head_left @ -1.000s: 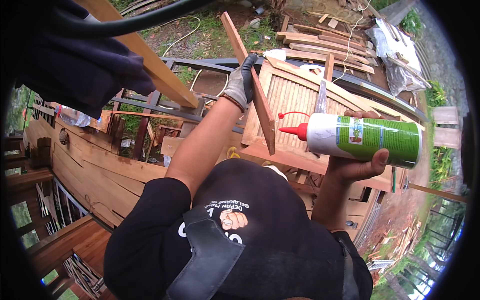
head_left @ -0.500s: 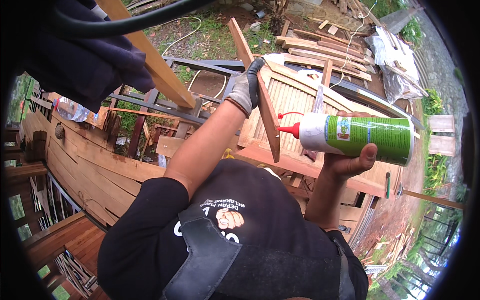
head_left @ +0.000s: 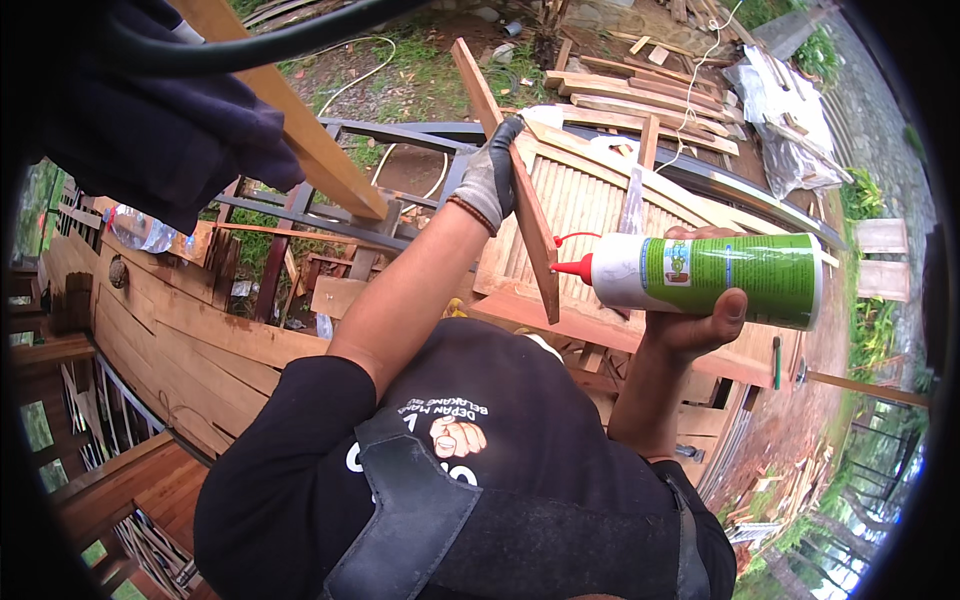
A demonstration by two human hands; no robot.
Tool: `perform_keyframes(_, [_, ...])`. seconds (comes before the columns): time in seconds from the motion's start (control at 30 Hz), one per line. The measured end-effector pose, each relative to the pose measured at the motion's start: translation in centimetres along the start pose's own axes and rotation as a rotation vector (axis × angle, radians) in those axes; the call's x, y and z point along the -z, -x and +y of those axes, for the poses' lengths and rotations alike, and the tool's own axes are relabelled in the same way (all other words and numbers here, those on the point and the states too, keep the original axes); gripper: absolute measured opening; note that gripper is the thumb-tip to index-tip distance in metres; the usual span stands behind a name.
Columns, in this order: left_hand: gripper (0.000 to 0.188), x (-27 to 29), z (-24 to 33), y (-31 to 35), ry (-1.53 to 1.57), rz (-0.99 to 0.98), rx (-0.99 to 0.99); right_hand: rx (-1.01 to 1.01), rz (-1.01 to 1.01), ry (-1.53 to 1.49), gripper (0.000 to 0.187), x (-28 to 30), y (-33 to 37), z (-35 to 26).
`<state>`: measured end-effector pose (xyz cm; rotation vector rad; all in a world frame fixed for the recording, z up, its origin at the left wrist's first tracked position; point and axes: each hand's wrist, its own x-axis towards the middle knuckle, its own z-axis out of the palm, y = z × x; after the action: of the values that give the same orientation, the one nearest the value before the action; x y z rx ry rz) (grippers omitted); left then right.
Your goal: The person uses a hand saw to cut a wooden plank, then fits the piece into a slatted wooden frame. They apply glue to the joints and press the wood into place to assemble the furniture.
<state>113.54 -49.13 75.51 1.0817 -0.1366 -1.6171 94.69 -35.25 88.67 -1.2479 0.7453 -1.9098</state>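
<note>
My left hand (head_left: 489, 180), in a grey and black glove, grips a narrow wooden board (head_left: 531, 215) near its middle and holds it up at a tilt. My bare right hand (head_left: 700, 325) is wrapped round a green and white glue bottle (head_left: 750, 272) lying on its side in the air. The bottle's red nozzle (head_left: 574, 267) points left, its tip at the edge of the board's near end; whether it touches cannot be made out. A red cap (head_left: 560, 242) dangles on a strap by the nozzle. Below the board lies a slatted wooden panel (head_left: 570, 190).
Stacked planks (head_left: 640, 100) lie beyond the panel, near plastic sheeting (head_left: 790, 125). Dark cloth (head_left: 190, 130) hangs at upper left beside a slanted wooden beam (head_left: 320, 150). A green pen-like tool (head_left: 776, 362) rests at the panel's right edge. Wooden planking (head_left: 190, 320) runs along the left.
The view has shifted a little. The glue bottle has moved slightly left, and its nozzle is now closer to the board's edge. Both hands keep their grips.
</note>
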Motion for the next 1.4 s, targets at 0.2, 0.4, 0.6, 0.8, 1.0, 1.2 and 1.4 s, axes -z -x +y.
perform_keyframes(0.2, [0.037, -0.7, 0.3, 0.1, 0.061, 0.004, 0.029, -0.022, 0.003, -0.127, 0.064, 1.2, 0.6, 0.1])
perform_keyframes(0.4, [0.040, 0.3, 0.4, -1.5, 0.063, -0.050, 0.048, -0.011, 0.030, -0.063, 0.065, 1.4, 1.4, -0.5])
perform_keyframes(0.6, [0.039, 0.3, 0.9, -2.2, 0.056, -0.042, 0.077, -0.030, 0.032, -0.019, 0.066, 1.2, 2.0, -0.7])
perform_keyframes(0.8, [0.038, -0.9, 0.8, 0.4, 0.083, -0.008, 0.048, 0.043, -0.012, -0.043, 0.066, 0.4, 0.0, -0.5])
perform_keyframes(1.0, [0.038, -0.9, -0.1, 1.1, 0.009, -0.026, -0.002, -0.013, -0.024, -0.014, 0.065, -0.2, -0.5, -0.3])
perform_keyframes(1.2, [0.037, -0.9, 0.4, 1.7, 0.064, -0.008, 0.011, 0.011, -0.042, -0.038, 0.066, 0.0, -0.4, 0.0])
perform_keyframes(1.4, [0.042, 0.6, 0.4, -1.3, 0.081, -0.069, 0.023, 0.005, 0.026, -0.046, 0.068, 0.8, 0.9, -0.4])
